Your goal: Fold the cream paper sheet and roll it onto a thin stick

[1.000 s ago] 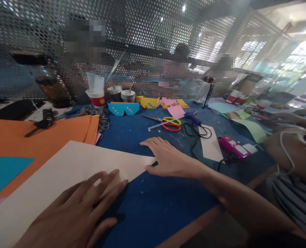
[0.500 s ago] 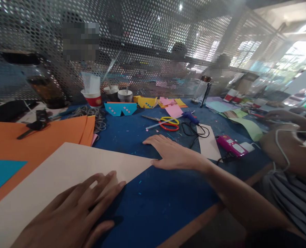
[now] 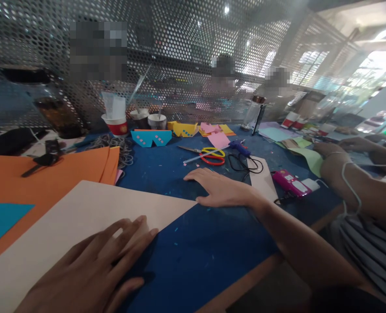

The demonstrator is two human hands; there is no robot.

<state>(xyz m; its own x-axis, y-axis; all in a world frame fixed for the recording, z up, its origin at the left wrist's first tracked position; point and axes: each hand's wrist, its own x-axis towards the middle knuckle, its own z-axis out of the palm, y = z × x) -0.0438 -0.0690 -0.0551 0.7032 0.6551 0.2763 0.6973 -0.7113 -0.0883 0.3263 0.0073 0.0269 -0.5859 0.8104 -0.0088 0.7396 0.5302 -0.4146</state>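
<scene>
The cream sheet [image 3: 114, 202] lies toward eight o'clock in the view, the left hand [image 3: 85, 261] spread open and flat on it, while the right hand [image 3: 223, 189], also open, has its thumb at the sheet's three o'clock corner, whether touching I cannot tell. The step in hand looks like steadying the sheet, so the next move likely calls for even pressure, with orange paper [image 3: 78, 167] underneath at eleven o'clock and, around the right hand, scissors [image 3: 199, 151] at eleven, a glue gun [image 3: 241, 148] at one and a pink device [image 3: 290, 183] at three limiting its room
</scene>
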